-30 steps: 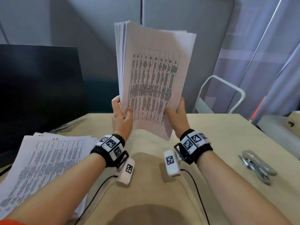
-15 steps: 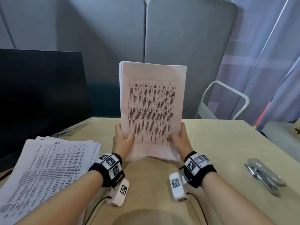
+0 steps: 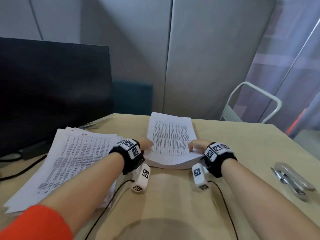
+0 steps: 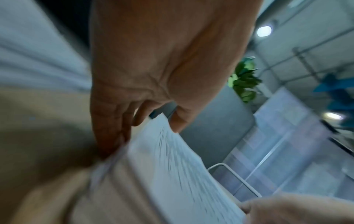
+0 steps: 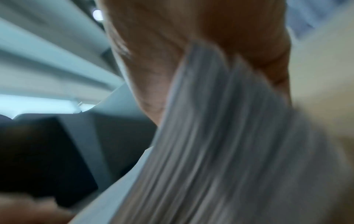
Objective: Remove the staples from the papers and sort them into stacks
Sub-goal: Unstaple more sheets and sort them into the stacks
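A thick stack of printed papers (image 3: 170,139) lies nearly flat on the wooden table (image 3: 242,144), its near edge slightly raised. My left hand (image 3: 146,144) grips its near left corner, thumb on top and fingers under the edge. My right hand (image 3: 196,144) grips the near right corner the same way. The left wrist view shows the stack's edge (image 4: 172,166) between thumb and fingers (image 4: 113,121). The right wrist view is blurred, with the paper edges (image 5: 220,136) running under the palm. A second, looser stack of papers (image 3: 72,160) lies at the left.
A metal staple remover (image 3: 292,181) lies at the right of the table. A dark monitor (image 3: 52,94) stands at the back left, with cables (image 3: 20,170) in front of it. A white metal chair frame (image 3: 252,104) stands beyond the table's far right edge.
Both hands have brought the stack down from upright in the air to lying nearly flat on the table. The left stack and the staple remover have not moved.
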Motion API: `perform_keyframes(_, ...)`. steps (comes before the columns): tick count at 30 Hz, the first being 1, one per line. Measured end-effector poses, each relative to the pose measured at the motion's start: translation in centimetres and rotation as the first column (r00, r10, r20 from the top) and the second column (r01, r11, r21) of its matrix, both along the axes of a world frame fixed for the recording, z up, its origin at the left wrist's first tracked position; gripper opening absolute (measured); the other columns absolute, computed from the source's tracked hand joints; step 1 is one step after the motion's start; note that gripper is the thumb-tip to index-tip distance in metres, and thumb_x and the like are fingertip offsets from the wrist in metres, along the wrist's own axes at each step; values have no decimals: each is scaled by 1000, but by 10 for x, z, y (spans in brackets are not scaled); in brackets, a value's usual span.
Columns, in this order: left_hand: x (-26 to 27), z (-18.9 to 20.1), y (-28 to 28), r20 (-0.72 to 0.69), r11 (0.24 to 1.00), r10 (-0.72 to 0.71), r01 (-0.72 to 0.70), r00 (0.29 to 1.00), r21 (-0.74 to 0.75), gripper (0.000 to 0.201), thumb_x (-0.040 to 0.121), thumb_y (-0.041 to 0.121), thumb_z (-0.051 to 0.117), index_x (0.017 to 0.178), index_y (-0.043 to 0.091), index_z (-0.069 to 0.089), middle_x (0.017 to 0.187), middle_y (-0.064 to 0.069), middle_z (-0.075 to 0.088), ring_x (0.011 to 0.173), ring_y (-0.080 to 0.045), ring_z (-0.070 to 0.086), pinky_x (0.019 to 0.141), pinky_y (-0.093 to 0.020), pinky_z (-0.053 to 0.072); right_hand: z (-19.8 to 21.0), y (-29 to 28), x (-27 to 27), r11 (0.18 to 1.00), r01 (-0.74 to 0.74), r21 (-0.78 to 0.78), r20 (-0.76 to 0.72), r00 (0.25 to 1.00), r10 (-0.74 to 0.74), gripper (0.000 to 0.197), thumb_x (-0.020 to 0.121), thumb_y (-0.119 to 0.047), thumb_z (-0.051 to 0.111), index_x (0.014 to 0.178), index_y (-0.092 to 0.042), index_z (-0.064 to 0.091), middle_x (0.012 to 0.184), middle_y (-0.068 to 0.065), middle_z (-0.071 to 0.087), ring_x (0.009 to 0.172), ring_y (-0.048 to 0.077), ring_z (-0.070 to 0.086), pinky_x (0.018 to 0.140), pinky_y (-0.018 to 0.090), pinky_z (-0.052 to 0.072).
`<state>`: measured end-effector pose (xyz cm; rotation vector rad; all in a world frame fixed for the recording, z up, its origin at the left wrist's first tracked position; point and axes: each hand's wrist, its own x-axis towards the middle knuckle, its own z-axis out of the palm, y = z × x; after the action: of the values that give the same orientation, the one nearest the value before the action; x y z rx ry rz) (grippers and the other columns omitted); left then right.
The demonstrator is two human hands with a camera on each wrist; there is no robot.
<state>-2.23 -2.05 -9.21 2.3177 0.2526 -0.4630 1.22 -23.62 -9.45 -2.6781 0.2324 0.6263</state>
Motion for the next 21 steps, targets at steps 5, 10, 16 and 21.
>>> perform_keyframes(5,-39,55,83,140,993,70,-82,988,87,41,99,41,45,127,12,52,119,-12,58,104,-27,57,83,-33,46,35,29,-24,978,-27,-206,323,942,94,35,90,-34,54,113,-7,58,124,14,55,117,32,51,94,38,44)
perform_keyframes(10,-92,69,208,161,875,246,-290,956,387,40,95,40,50,104,2,58,99,-13,63,82,-25,57,66,-31,43,44,124,-62,855,-50,516,-50,995,89,36,95,-24,60,118,2,50,102,20,59,73,27,65,63,33,59)
perform_keyframes(16,-128,10,249,-78,895,275,-225,958,384,57,100,43,44,139,2,44,141,-16,49,127,-32,49,97,-34,41,4,204,-85,812,99,576,-238,970,50,38,97,-31,58,111,-3,37,79,17,49,47,25,61,40,27,53)
perform_keyframes(21,-121,-9,232,25,968,192,-194,981,160,53,99,26,52,147,12,35,148,-6,41,135,-26,38,110,-32,28,2,231,-85,905,-217,367,-70,963,259,41,92,-39,63,121,-15,48,72,4,50,62,19,52,60,29,47)
